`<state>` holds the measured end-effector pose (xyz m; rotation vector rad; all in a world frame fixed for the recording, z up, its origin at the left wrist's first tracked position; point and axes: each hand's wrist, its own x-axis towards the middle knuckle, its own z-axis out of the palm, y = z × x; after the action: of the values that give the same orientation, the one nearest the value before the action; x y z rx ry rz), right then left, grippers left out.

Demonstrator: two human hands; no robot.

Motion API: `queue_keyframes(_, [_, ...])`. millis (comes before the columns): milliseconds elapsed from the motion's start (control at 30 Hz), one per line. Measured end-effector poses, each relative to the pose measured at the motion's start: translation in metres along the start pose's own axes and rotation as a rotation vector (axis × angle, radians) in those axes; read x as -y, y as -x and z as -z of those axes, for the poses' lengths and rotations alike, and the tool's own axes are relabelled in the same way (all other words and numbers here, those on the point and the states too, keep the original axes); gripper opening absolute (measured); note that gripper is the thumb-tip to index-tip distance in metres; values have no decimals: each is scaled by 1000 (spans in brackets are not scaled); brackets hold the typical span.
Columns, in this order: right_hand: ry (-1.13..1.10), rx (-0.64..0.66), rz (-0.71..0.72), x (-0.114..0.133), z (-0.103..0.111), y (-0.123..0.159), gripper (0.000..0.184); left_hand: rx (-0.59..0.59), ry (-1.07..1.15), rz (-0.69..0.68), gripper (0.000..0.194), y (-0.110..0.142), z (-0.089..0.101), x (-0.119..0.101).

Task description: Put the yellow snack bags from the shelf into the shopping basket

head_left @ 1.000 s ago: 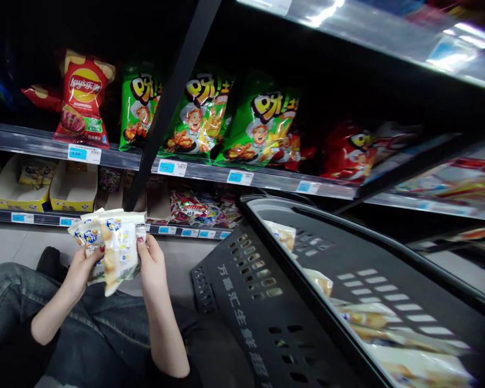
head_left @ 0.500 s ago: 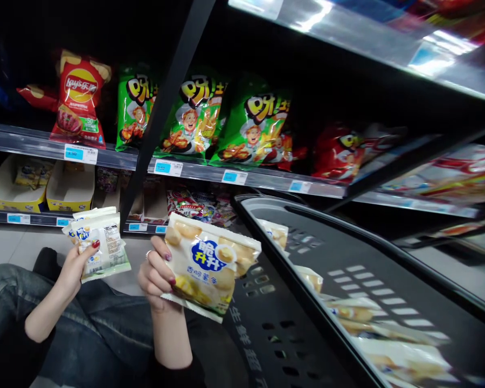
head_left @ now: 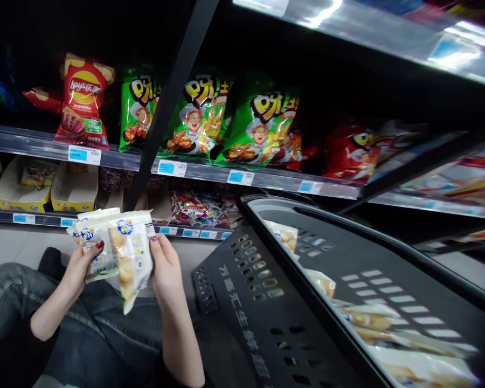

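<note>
In the head view my left hand (head_left: 81,264) is closed on small white snack bags (head_left: 101,258), its red-nailed thumb pressed on the front one. My right hand (head_left: 165,264) grips another white snack bag (head_left: 131,253) by its right edge, thumb on top. That bag stands turned sideways and overlaps the right side of the left hand's bags. Both hands are above my crossed legs. Right of them stands a dark grey shopping basket (head_left: 246,302), with several similar snack bags (head_left: 372,318) inside.
A shelf ahead holds a red chip bag (head_left: 83,102) and green snack bags (head_left: 262,129). On the lowest shelf are yellow-and-white cartons (head_left: 75,188) and small colourful packets (head_left: 192,207). A slanting black post (head_left: 165,108) crosses in front of the shelves.
My right hand has moved left with its bag, to the bags in my left hand, and the bag has turned sideways. My left hand still holds its bags. The view has shifted slightly.
</note>
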<state>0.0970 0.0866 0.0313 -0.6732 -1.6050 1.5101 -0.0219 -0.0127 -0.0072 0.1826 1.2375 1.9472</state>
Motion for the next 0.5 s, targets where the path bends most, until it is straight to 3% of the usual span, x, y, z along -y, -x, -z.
queue_keyframes(133, [366, -65, -61, -8, -8, 2, 23, -36, -33, -37, 35, -3, 3, 4])
queue_keyframes(233, [462, -48, -83, -14, -11, 2, 20, -52, -30, -36, 38, -4, 5, 5])
queue_keyframes(433, [172, 99, -114, -5, -3, 1, 12, -67, -3, -39, 37, -6, 4, 2])
queue_keyframes(500, [142, 46, -22, 7, -2, 6, 12, -75, 15, -33, 38, -6, 3, 1])
